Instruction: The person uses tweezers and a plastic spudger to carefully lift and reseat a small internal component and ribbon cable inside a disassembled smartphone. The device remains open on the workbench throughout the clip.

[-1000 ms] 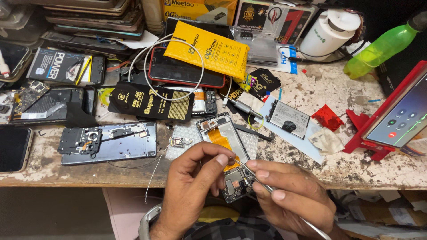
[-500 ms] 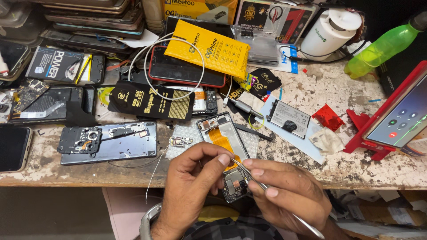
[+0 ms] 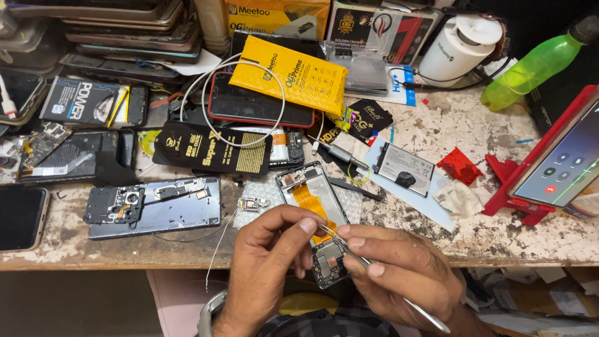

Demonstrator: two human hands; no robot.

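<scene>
Single head cam, looks steeply down and forward over bench (image 3: 437,125), close above both hands; no second view.

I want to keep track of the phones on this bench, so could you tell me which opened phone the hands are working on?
It is the opened phone with the orange ribbon cable, nearest the bench edge, under the left hand and right hand. The other opened phone, bluish, lies untouched further left.

two hands (image 3: 268,262) (bare), one tweezers (image 3: 374,274), one bottle (image 3: 536,62)

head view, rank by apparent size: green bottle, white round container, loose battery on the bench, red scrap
1. green bottle, partly cut off by the frame edge
2. white round container, close to the bottle, so the order is unsure
3. loose battery
4. red scrap
</scene>
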